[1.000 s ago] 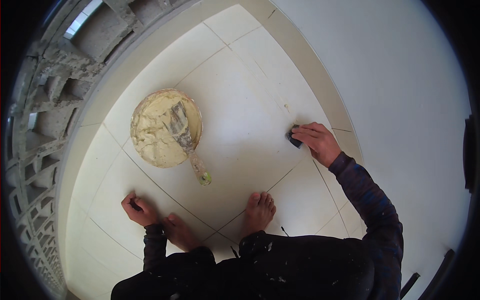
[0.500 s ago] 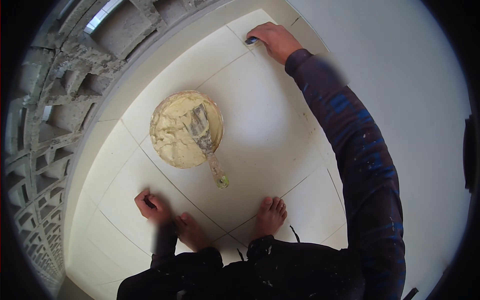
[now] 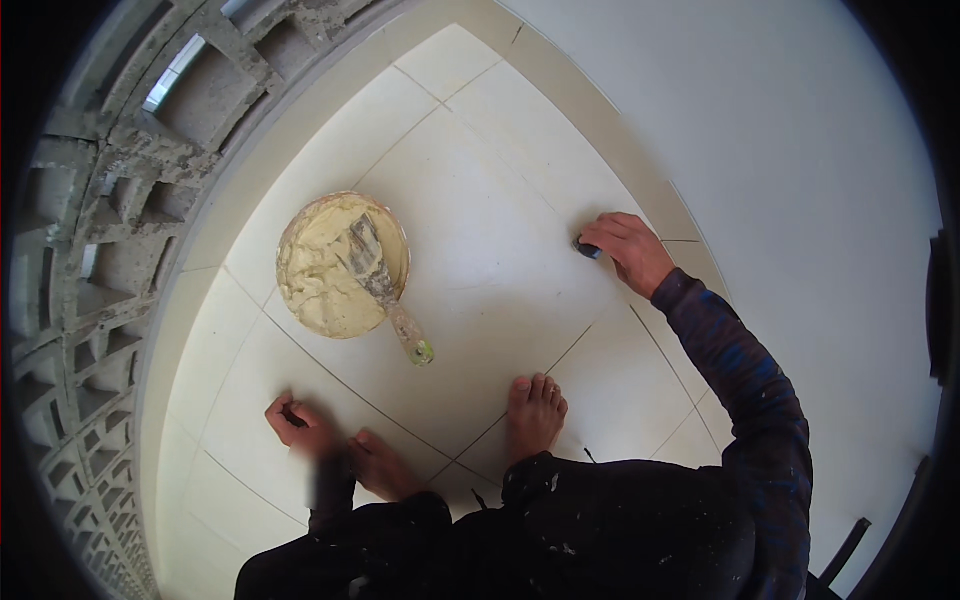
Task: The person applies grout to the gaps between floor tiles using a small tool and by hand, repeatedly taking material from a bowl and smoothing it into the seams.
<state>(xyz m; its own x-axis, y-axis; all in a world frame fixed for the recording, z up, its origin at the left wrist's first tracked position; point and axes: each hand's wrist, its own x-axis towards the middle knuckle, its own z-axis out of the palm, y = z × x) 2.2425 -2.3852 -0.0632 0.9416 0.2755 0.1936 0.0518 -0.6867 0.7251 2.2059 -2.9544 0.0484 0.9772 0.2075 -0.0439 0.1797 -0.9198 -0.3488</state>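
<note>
On the tiled floor my right hand (image 3: 630,247) is closed round a small dark piece with a blue edge (image 3: 588,248). It is pressed against the tile near the right-hand skirting, and its exact kind is hidden by the fingers. My left hand (image 3: 292,420) is curled closed beside my left foot; a dark patch shows within the fingers, but I cannot make out what it is. Ahead of it stands a round tub (image 3: 289,222) of cream-coloured paste (image 3: 325,280). A smeared putty knife (image 3: 372,262) lies across the tub, its handle sticking out over the rim, untouched by either hand.
My bare feet (image 3: 535,415) rest on the pale floor tiles (image 3: 480,180). A perforated grey block wall (image 3: 210,95) curves along the left, and a smooth white wall (image 3: 800,220) rises on the right above a tile skirting (image 3: 655,175). A dark bar (image 3: 848,550) shows at lower right.
My right hand has come back from the far end of the floor toward me, along the right skirting, still holding the small dark piece. My left hand stays about where it was.
</note>
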